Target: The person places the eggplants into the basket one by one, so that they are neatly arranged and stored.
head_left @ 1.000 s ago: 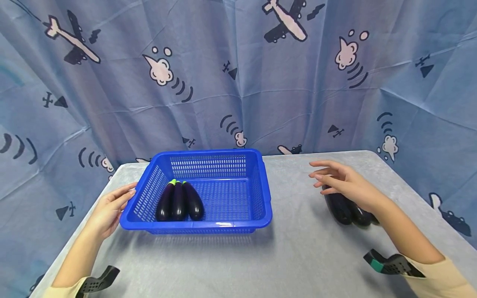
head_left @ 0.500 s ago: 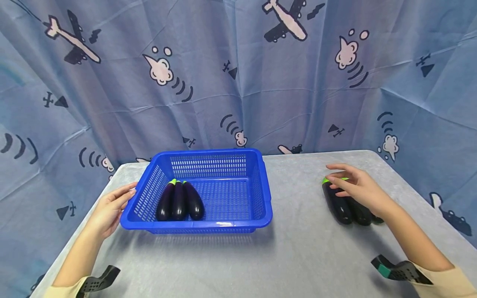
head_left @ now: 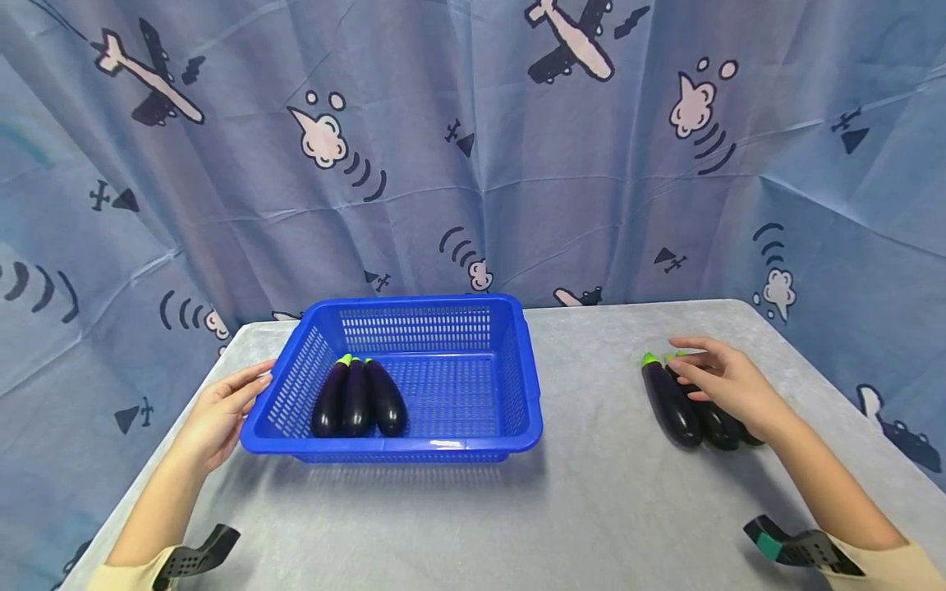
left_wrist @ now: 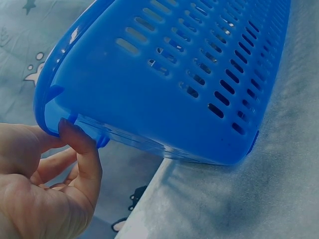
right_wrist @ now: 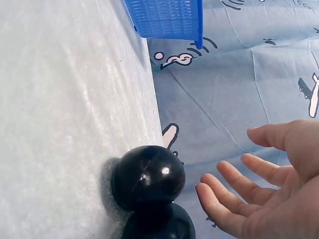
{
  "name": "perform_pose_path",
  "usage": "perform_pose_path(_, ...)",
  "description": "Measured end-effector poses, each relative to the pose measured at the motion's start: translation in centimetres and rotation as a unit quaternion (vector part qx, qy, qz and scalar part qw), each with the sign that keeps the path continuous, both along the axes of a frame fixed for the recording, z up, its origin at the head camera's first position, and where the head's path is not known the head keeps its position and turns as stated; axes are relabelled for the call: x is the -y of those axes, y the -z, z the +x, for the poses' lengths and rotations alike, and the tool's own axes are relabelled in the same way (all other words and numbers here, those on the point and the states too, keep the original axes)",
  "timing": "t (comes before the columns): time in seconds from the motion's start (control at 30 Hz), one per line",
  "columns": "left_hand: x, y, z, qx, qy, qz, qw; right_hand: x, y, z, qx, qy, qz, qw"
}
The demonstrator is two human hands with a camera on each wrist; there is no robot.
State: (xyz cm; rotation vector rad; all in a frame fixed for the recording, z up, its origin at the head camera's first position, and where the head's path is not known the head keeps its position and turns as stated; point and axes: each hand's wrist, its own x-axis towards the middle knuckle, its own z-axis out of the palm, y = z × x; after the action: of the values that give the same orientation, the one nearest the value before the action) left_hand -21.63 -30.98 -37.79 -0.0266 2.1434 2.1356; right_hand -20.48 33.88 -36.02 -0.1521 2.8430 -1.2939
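My left hand (head_left: 214, 423) pinches the left rim of a blue plastic basket (head_left: 443, 446), thumb and fingers on the edge in the left wrist view. Three dark purple eggplants (head_left: 357, 402) with green tips lie side by side in the basket's left part. On the right of the table lie more eggplants (head_left: 671, 402), partly covered by my right hand (head_left: 727, 382). That hand hovers over them, its fingers loosely bent and holding nothing. In the right wrist view, its fingers are apart from the round end of an eggplant (right_wrist: 149, 174).
The grey tabletop (head_left: 584, 460) lies between the basket and the eggplants on the right. Behind the table hangs a blue curtain (head_left: 414, 164) printed with planes. A black device (head_left: 805, 547) is strapped on the right wrist and another (head_left: 198, 558) on the left.
My right hand has moved to the right over the eggplants, uncovering the leftmost one and its green tip. My left hand and the basket stay in place.
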Motion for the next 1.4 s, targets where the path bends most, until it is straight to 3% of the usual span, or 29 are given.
perform_pose_path(0.6,-1.3,0.4,-0.5,-0.002,0.008,-0.017,0.9998,-1.1,0.9,1.9,0.019,0.019,0.041,0.9988)
perform_pose_path(0.9,-0.8,0.4,-0.2,-0.001,-0.002,-0.030,0.9995,0.3,1.1,1.4,0.012,0.015,0.062,0.9979)
perform_pose_path(1.17,-0.3,0.2,0.1,-0.003,-0.003,-0.004,1.0000,1.5,1.8,0.5,-0.042,0.013,0.103,0.9937)
perform_pose_path(1.4,-0.2,0.1,0.2,-0.005,-0.004,0.003,1.0000,2.5,2.4,0.1,-0.035,0.018,0.119,0.9921)
